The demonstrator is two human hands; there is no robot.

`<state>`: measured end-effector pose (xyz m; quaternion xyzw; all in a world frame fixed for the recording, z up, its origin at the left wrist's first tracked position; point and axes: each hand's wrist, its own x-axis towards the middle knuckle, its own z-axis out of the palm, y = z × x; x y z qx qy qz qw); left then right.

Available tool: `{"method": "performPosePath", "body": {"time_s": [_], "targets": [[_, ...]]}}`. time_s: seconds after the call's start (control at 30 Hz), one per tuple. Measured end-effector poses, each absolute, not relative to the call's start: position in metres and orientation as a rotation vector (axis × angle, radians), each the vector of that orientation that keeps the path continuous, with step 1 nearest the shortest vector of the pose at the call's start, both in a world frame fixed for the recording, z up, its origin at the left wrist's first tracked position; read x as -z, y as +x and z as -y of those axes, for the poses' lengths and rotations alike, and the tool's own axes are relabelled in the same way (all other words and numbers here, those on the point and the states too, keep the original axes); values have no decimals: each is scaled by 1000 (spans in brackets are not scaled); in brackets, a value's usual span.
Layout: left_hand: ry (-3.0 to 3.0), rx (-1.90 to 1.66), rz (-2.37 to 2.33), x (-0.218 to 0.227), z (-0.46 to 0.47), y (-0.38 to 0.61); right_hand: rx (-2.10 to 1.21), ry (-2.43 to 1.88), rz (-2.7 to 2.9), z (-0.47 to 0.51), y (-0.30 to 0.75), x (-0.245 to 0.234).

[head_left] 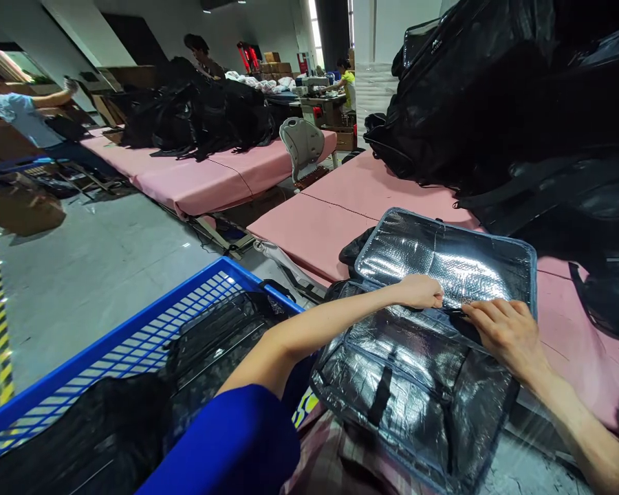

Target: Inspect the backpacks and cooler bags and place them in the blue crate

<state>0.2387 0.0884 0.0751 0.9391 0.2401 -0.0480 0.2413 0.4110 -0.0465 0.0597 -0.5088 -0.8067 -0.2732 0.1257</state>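
Note:
An open insulated bag (417, 385) with silver foil lining lies in front of me, partly on the pink table (314, 227). Its lid (443, 258) stands open toward the back. My left hand (420, 291) rests at the hinge line between lid and body, fingers curled and pinching something small there. My right hand (500, 330) lies just to the right on the same edge, fingers bent and pressed onto a dark strip of the bag.
A blue wire cart (128, 344) at my lower left holds black bags in plastic. A tall heap of black bags (495, 103) fills the table's right. Another pink table (196, 179) with bags, a grey chair (302, 144) and several people stand further back.

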Motion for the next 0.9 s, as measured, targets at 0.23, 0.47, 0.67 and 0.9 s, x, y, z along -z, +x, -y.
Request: {"method": "performPosePath", "body": {"time_s": [0.23, 0.47, 0.67, 0.9], "targets": [[2550, 137, -624, -74, -89, 237, 662, -1426, 2341, 41, 414, -64], [2566, 150, -633, -78, -87, 237, 715, -1462, 2310, 46, 417, -59], [2585, 172, -657, -79, -87, 240, 726, -1383, 2470, 32, 412, -71], [2608, -332, -758, -60, -65, 205, 167, -1608, 2056, 43, 427, -59]]}}
